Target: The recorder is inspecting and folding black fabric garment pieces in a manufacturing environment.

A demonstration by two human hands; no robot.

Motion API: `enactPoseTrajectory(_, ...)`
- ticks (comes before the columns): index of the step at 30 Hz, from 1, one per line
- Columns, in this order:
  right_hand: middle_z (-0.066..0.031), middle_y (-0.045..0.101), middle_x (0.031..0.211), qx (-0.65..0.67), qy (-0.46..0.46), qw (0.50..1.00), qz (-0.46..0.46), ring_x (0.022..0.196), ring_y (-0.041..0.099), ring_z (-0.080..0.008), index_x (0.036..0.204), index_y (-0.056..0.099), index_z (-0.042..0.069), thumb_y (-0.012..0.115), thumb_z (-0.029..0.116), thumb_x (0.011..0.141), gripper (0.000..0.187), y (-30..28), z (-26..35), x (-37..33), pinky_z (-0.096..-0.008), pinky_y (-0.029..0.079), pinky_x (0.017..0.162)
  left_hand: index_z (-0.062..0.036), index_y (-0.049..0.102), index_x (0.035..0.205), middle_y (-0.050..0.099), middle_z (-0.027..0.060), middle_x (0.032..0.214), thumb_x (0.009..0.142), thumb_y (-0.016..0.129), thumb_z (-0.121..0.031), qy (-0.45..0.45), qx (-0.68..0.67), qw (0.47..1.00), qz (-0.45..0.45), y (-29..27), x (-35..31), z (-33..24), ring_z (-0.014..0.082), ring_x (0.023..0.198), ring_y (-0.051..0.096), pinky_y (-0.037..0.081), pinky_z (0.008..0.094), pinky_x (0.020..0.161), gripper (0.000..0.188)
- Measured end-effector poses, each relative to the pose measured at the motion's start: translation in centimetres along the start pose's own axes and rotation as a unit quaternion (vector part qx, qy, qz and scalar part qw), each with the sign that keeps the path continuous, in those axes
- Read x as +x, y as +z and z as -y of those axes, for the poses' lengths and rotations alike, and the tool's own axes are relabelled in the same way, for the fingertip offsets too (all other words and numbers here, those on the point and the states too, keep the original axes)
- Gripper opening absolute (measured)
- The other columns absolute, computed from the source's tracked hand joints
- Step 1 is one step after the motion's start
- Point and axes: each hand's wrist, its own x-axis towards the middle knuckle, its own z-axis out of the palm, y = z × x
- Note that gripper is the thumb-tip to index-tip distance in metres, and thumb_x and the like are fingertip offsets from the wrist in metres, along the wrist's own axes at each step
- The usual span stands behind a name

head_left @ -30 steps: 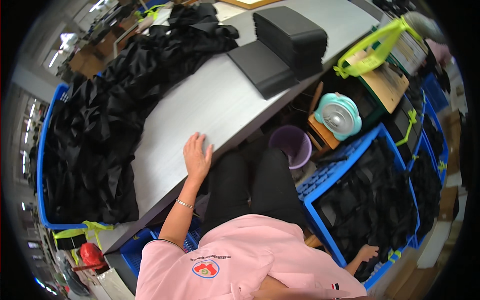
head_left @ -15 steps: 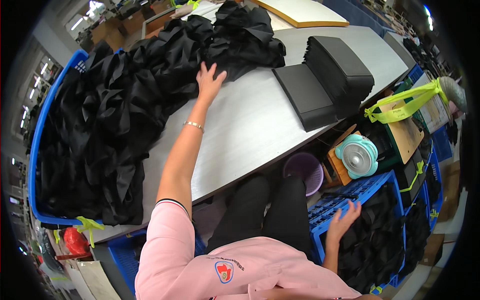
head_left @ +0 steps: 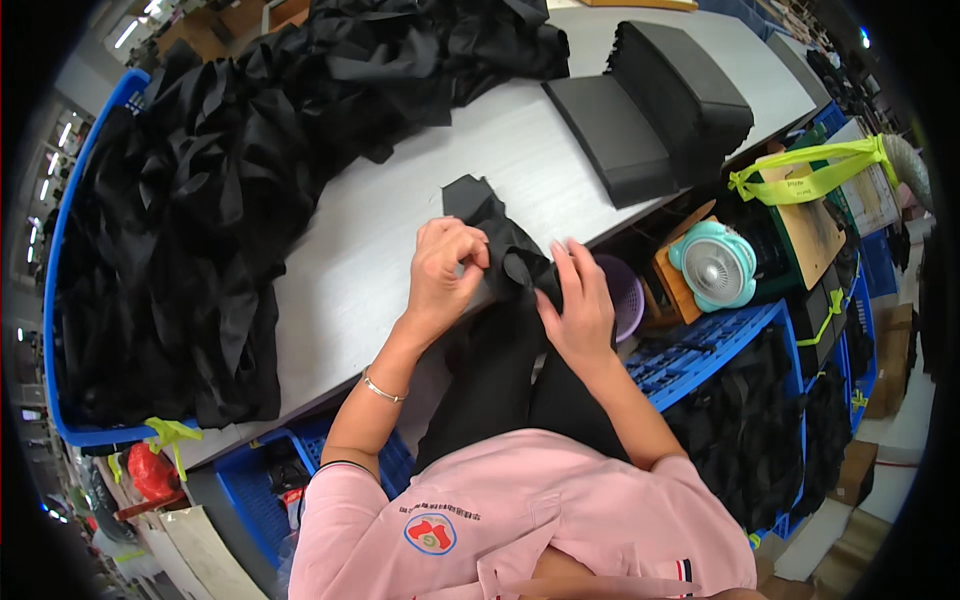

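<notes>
My left hand (head_left: 445, 265) is closed in a pinch on a black fabric piece (head_left: 478, 205), over the near edge of the grey table (head_left: 370, 240). The piece hangs crumpled between my hands, one flat corner pointing away from me. My right hand (head_left: 582, 315) has its thumb and fingers around the piece's right end; the exact contact is partly hidden. A large heap of loose black fabric pieces (head_left: 200, 210) covers the left and far side of the table. To the right stands a tall stack of black fabric pieces (head_left: 685, 90) with a lower stack (head_left: 610, 130) against it.
A blue crate (head_left: 60, 290) borders the heap at left. Below the table's right side are a purple basket (head_left: 628, 300), a turquoise fan (head_left: 713, 265) and a blue crate (head_left: 700, 350) full of black fabric. A yellow-green strap (head_left: 815, 185) hangs at right.
My left hand has drawn back from the heap toward me with a black fabric piece. My right hand has come up from the crate at right to meet it. The view has shifted slightly.
</notes>
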Motion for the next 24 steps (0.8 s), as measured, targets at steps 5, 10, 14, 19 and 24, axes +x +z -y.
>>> enactPoseTrajectory(5, -0.0106, 0.070, 0.089, 0.405, 0.318, 0.854, 0.080, 0.066, 0.069, -0.0162, 0.107, 0.066, -0.001, 0.052, 0.008, 0.103, 0.017, 2.9, 2.0, 1.2, -0.0314, 0.056, 0.061, -0.0076, 0.066, 0.102, 0.066, 0.0098, 0.124, 0.075, 0.075, 0.001, 0.054, 0.102, 0.987, -0.113, -0.3, -1.3, -2.1, 0.0306, 0.118, 0.056, 0.038, 0.0446, 0.108, 0.030)
enactPoseTrajectory(10, -0.0135, 0.070, 0.092, 0.593, 0.435, 0.677, 0.019, 0.075, 0.070, -0.0207, 0.111, 0.060, -0.004, 0.046, 0.012, 0.106, 0.021, 4.7, 2.8, -1.8, -0.0332, 0.059, 0.067, -0.0049, 0.058, 0.130, 0.058, 0.0138, 0.131, 0.070, 0.090, -0.025, -0.096, 0.020, 0.992, -0.082, 1.8, -5.3, -2.9, 0.0329, 0.121, 0.052, 0.038, 0.0436, 0.106, 0.071)
enactPoseTrajectory(14, -0.0164, 0.068, 0.101, 0.603, 0.487, 0.631, 0.033, 0.084, 0.070, -0.0242, 0.117, 0.056, -0.003, 0.045, 0.007, 0.103, 0.021, 4.9, 1.9, -4.9, -0.0364, 0.058, 0.076, -0.0068, 0.067, 0.119, 0.066, 0.0105, 0.116, 0.074, 0.081, -0.013, -0.189, -0.058, 0.980, -0.011, 3.9, -6.2, -0.4, 0.0305, 0.110, 0.060, 0.047, 0.0380, 0.096, 0.049)
enactPoseTrajectory(19, -0.0172, 0.066, 0.110, 0.472, 0.452, 0.757, -0.006, 0.091, 0.068, -0.0254, 0.120, 0.053, -0.003, 0.050, 0.004, 0.100, 0.022, 2.0, 1.5, -6.6, -0.0348, 0.055, 0.081, -0.0045, 0.075, 0.108, 0.069, 0.0076, 0.103, 0.078, 0.065, 0.007, -0.167, -0.111, 0.977, -0.072, 4.4, -5.8, 0.9, 0.0206, 0.086, 0.066, 0.051, 0.0285, 0.079, 0.034)
enactPoseTrajectory(24, -0.0150, 0.065, 0.106, 0.055, -0.055, 0.987, -0.138, 0.095, 0.064, -0.0332, 0.105, 0.063, 0.001, 0.069, -0.005, 0.081, 0.026, -1.2, 2.9, -6.6, -0.0389, 0.052, 0.085, -0.0086, 0.076, 0.112, 0.068, 0.0052, 0.098, 0.083, 0.070, 0.007, -0.130, -0.050, 0.990, -0.038, 3.6, -4.7, -1.8, 0.0129, 0.083, 0.062, 0.049, 0.0259, 0.073, 0.034)
